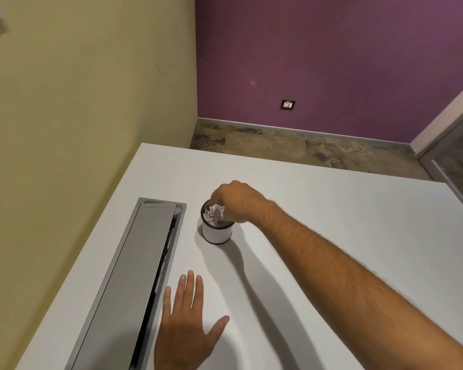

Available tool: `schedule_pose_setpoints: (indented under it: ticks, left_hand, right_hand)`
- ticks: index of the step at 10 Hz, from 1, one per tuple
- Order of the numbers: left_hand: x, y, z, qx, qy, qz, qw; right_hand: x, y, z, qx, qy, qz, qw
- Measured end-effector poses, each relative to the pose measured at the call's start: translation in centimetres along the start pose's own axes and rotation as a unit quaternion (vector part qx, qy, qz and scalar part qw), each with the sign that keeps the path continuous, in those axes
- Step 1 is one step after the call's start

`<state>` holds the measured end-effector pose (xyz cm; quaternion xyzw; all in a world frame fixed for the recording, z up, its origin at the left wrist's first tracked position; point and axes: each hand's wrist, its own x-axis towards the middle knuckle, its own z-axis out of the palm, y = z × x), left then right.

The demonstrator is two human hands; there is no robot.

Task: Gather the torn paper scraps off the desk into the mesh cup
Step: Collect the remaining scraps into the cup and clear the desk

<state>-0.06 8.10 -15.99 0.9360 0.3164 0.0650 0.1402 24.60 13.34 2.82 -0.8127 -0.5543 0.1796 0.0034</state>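
A small round mesh cup (216,234) with a black rim stands on the white desk (332,209), just right of a grey cable hatch. White torn paper scraps (215,213) fill its mouth. My right hand (237,200) hovers over the cup with its fingers curled down into the opening, touching the scraps; the fingertips are hidden, so I cannot tell if they pinch paper. My left hand (185,321) lies flat on the desk near the front edge, fingers spread and straight, holding nothing.
A long grey cable hatch (134,276) with a partly raised lid runs along the desk's left side. A beige wall borders the desk on the left. Beyond the far edge are floor, a purple wall and a glass door frame at right.
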Motion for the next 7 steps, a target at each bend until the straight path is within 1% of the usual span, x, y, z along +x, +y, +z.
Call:
schedule_pose_setpoints:
  ticks: [1, 2, 3, 4, 5, 6, 7]
  left_hand:
    - [-0.2, 0.1, -0.1, -0.001, 0.007, 0.014, 1.0]
    - [-0.3, 0.4, -0.9, 0.04, -0.029, -0.016, 0.999]
    - [-0.4, 0.7, -1.5, 0.042, -0.027, -0.023, 0.999]
    - [-1.0, 1.4, -2.8, 0.027, -0.011, -0.02, 0.999]
    - [-1.4, 2.0, -4.2, 0.022, -0.001, -0.015, 1.0]
    - [-0.5, 3.4, -6.8, 0.022, 0.043, 0.032, 0.998]
    - [0.6, 4.7, -8.9, 0.026, 0.094, 0.067, 0.993]
  right_hand:
    - [-1.9, 0.2, -0.6, -0.001, 0.026, -0.006, 1.0]
    - [-5.5, 0.2, -1.7, 0.01, 0.081, -0.017, 0.997]
    - [-8.7, -0.1, -2.7, 0.042, 0.129, -0.025, 0.99]
    - [-14.3, -0.2, -4.8, 0.092, 0.229, -0.047, 0.968]
    - [-18.8, -0.4, -6.6, 0.143, 0.331, -0.073, 0.93]
    - [-26.7, -1.2, -10.5, 0.237, 0.473, -0.112, 0.841]
    - [-33.5, -1.5, -13.3, 0.282, 0.529, -0.159, 0.784]
